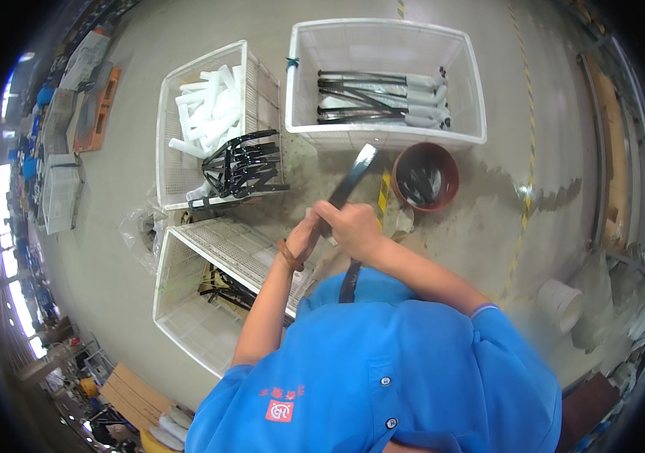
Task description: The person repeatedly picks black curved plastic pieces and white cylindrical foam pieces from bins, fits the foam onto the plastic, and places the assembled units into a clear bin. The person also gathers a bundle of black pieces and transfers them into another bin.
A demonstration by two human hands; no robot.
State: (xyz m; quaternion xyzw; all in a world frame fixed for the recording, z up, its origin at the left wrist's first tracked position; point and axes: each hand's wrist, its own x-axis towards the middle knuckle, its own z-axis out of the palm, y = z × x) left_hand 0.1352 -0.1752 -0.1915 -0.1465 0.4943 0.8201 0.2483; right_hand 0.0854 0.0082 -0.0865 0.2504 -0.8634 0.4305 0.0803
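Observation:
Both hands meet at a flat, glossy black bar that slants up and away in front of my chest. My right hand is closed around its near part. Against the same part, my left hand presses with its fingers closed, a brown band around the wrist; its grip is partly hidden by the right hand. A black strip lies over the blue cloth at my lap; whether it joins the bar I cannot tell. Beyond my right hand stands a round reddish-brown bucket with dark pieces and liquid-like shine inside.
A white crate at the back holds black bars with wrapped ends. Left of it, another crate holds white tubes and black frames. A third crate lies near my left arm. Yellow-black tape marks the floor.

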